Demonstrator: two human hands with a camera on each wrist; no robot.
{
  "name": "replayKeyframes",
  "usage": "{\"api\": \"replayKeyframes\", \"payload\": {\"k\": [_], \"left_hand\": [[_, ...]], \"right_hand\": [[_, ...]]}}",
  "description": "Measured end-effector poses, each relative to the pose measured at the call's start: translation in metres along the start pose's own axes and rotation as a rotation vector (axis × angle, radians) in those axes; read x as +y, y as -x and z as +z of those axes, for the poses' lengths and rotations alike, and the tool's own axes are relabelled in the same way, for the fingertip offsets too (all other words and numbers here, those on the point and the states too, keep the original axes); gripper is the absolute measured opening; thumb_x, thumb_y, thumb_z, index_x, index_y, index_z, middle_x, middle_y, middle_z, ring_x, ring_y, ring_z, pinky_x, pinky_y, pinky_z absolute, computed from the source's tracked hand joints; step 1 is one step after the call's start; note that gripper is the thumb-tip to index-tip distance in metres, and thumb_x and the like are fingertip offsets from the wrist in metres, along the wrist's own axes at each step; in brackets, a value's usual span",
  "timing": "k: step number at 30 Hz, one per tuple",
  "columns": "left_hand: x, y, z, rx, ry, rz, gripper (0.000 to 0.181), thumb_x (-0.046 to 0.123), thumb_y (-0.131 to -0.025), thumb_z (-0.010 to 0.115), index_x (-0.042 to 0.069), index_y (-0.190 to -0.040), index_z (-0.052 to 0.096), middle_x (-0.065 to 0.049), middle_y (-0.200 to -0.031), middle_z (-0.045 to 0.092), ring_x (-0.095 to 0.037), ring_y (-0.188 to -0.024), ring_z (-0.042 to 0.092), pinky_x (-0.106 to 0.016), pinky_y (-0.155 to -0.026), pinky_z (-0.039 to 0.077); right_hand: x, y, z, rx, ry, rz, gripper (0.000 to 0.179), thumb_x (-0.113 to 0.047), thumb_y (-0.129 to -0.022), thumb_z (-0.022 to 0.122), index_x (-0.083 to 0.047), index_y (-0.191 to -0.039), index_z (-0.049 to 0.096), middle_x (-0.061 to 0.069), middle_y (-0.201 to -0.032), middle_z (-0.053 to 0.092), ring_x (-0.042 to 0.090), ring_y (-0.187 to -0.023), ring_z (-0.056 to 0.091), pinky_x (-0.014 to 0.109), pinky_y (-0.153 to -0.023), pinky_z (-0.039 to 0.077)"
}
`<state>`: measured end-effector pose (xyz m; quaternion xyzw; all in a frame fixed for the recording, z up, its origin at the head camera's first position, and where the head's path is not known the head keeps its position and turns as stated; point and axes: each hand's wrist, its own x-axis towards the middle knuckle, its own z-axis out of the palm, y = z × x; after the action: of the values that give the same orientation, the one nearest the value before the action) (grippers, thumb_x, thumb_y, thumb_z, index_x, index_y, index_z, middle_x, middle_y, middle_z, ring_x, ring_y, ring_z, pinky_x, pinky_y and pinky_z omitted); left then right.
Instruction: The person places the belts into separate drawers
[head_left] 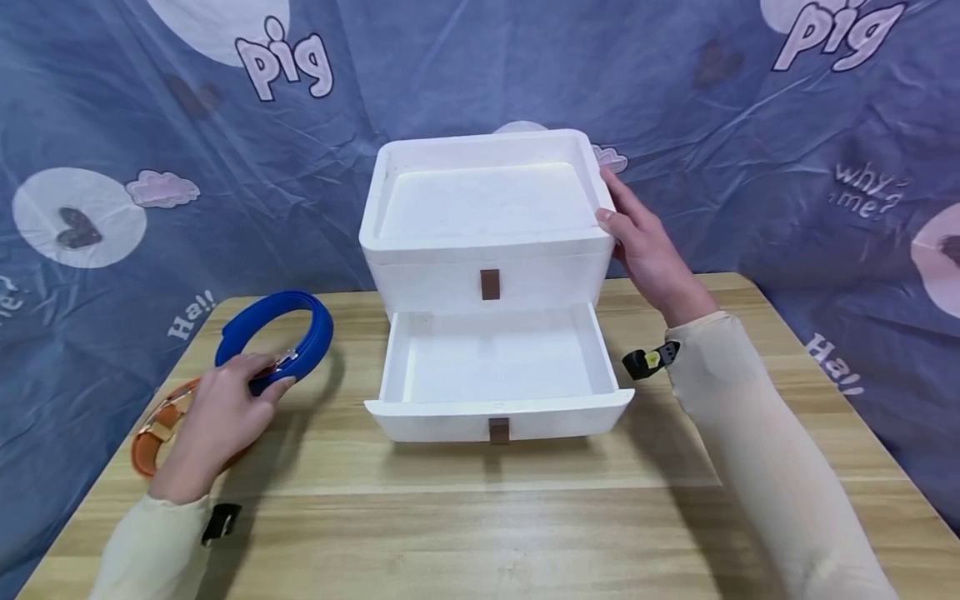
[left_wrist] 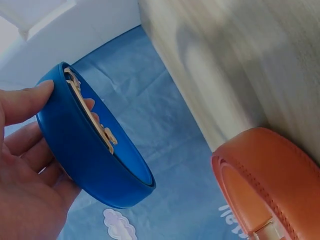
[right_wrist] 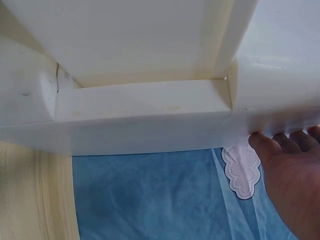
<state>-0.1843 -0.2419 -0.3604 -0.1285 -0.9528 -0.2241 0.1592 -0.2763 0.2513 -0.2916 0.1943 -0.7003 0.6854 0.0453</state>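
Note:
My left hand (head_left: 228,412) pinches a rolled blue belt (head_left: 311,337) with a metal buckle, holding it above the table's left side. In the left wrist view, the thumb lies on the outer face of the blue belt (left_wrist: 90,145), and fingertips show through the coil. Just beside this hand sits a coiled orange belt (head_left: 146,437) with a gold-toned buckle, partly hidden by the hand. My right hand (head_left: 648,254) rests against the upper right side of a white drawer box (head_left: 487,250). Its fingertips touch the side wall in the right wrist view. The lower drawer (head_left: 498,408) is pulled out, with nothing in it.
The box stands toward the back of a wooden table (head_left: 480,533). Its upper drawer, with a brown tab (head_left: 490,284), is closed, and the top has a raised rim. A blue printed cloth (head_left: 450,67) hangs behind and around the table.

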Motion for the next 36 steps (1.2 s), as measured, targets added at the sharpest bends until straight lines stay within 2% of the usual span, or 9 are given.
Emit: {"api": "replayKeyframes", "payload": {"k": [5, 11, 17, 20, 28, 36], "left_hand": [[0.004, 0.004, -0.004, 0.02, -0.02, 0.025, 0.025, 0.01, -0.088, 0.074, -0.005, -0.106, 0.069, -0.021, -0.095, 0.066, -0.038, -0.083, 0.061, -0.059, -0.069, 0.052], [0.013, 0.005, -0.007, 0.054, -0.007, 0.08, 0.026, 0.008, -0.085, 0.076, -0.005, -0.107, 0.069, -0.019, -0.094, 0.067, -0.035, -0.08, 0.062, -0.057, -0.065, 0.054], [0.017, 0.006, -0.008, 0.058, -0.016, 0.108, 0.026, 0.007, -0.085, 0.076, -0.004, -0.107, 0.069, -0.018, -0.094, 0.067, -0.032, -0.078, 0.06, -0.054, -0.062, 0.054], [0.016, 0.009, -0.008, 0.076, -0.026, 0.129, 0.025, 0.007, -0.084, 0.078, -0.003, -0.105, 0.07, -0.016, -0.092, 0.067, -0.028, -0.074, 0.058, -0.048, -0.058, 0.053], [0.017, 0.016, -0.012, 0.162, -0.059, 0.212, 0.029, 0.007, -0.077, 0.083, 0.0, -0.102, 0.071, -0.011, -0.089, 0.067, -0.02, -0.068, 0.054, -0.038, -0.051, 0.048], [0.025, 0.015, -0.014, 0.171, -0.03, 0.253, 0.033, 0.005, -0.075, 0.084, 0.001, -0.104, 0.07, -0.009, -0.092, 0.067, -0.021, -0.077, 0.06, -0.042, -0.059, 0.054]], "right_hand": [[-0.001, 0.0, 0.0, 0.001, 0.003, 0.0, 0.061, -0.026, -0.105, 0.048, -0.025, -0.158, 0.019, 0.0, -0.16, 0.021, 0.028, -0.135, 0.035, 0.025, -0.096, 0.046], [-0.003, 0.0, 0.0, 0.007, 0.014, 0.002, 0.06, -0.028, -0.105, 0.048, -0.027, -0.158, 0.019, -0.001, -0.16, 0.021, 0.028, -0.135, 0.034, 0.038, -0.104, 0.039], [-0.002, 0.0, -0.001, 0.011, 0.009, 0.004, 0.062, -0.027, -0.105, 0.048, -0.025, -0.158, 0.018, 0.0, -0.16, 0.021, 0.027, -0.135, 0.034, 0.03, -0.1, 0.043], [-0.001, -0.001, 0.0, 0.005, 0.0, 0.001, 0.062, -0.026, -0.104, 0.049, -0.024, -0.158, 0.019, 0.0, -0.16, 0.021, 0.028, -0.135, 0.035, 0.028, -0.097, 0.045], [0.0, -0.002, 0.005, -0.005, -0.005, 0.011, 0.061, -0.025, -0.105, 0.048, -0.024, -0.158, 0.019, -0.002, -0.16, 0.021, 0.027, -0.135, 0.034, 0.037, -0.104, 0.04], [0.0, 0.001, 0.003, 0.012, -0.009, 0.007, 0.061, -0.026, -0.104, 0.048, -0.024, -0.158, 0.019, 0.0, -0.16, 0.021, 0.028, -0.135, 0.034, 0.038, -0.104, 0.04]]}}
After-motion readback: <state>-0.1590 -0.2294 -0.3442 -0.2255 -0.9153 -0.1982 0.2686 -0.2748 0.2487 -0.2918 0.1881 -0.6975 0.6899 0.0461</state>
